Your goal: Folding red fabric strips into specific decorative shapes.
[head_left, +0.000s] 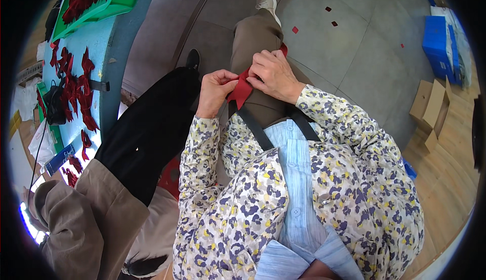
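Observation:
A red ribbon (pixel 241 94) is held above my lap, its cut tail hanging down between my hands. My left hand (pixel 214 92) pinches the ribbon's left side between thumb and fingertips. My right hand (pixel 276 75) grips it from the right with bent fingers, and part of the ribbon shows beyond the knuckles near my knee. The fold or knot between the fingers is mostly hidden.
To the left, a light blue table (pixel 104 47) carries dark red ribbon bows (pixel 83 90) and a green tray (pixel 96 11) full of more. A person in black trousers (pixel 152 123) sits close by. A blue bin (pixel 438 47) and cardboard box (pixel 429 105) stand right.

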`<state>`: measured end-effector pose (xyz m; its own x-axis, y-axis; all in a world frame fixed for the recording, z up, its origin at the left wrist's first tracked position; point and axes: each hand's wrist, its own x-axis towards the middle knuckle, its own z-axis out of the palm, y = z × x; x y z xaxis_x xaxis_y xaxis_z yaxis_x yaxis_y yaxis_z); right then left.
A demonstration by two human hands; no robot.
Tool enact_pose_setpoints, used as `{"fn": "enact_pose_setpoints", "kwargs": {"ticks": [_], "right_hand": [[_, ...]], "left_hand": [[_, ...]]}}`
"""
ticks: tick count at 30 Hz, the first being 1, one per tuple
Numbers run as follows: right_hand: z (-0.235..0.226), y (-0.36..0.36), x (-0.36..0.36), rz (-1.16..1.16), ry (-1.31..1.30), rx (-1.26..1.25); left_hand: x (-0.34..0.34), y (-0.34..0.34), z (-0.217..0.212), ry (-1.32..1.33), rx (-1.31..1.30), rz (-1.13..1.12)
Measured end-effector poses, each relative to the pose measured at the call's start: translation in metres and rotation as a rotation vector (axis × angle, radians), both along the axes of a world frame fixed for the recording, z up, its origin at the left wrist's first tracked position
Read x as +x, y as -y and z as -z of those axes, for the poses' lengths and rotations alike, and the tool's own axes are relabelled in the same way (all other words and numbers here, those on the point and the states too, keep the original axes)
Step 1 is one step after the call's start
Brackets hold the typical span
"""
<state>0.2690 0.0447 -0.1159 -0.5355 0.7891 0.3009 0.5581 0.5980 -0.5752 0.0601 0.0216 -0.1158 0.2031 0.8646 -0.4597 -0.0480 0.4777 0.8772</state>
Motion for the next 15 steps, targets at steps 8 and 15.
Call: {"fn": "enact_pose_setpoints", "kwargs": {"ticks": [8, 15], "right_hand": [[-0.0009, -0.0025, 0.0012, 0.001, -0.018, -0.041], [0.0009, -0.0020, 0.0020, 0.014, -0.001, 0.024]], "left_hand": [[0.0035, -0.0009, -0.0041, -0.037, 0.011, 0.001], [0.0068, -0.0012, -0.0027, -0.040, 0.023, -0.009]]}}
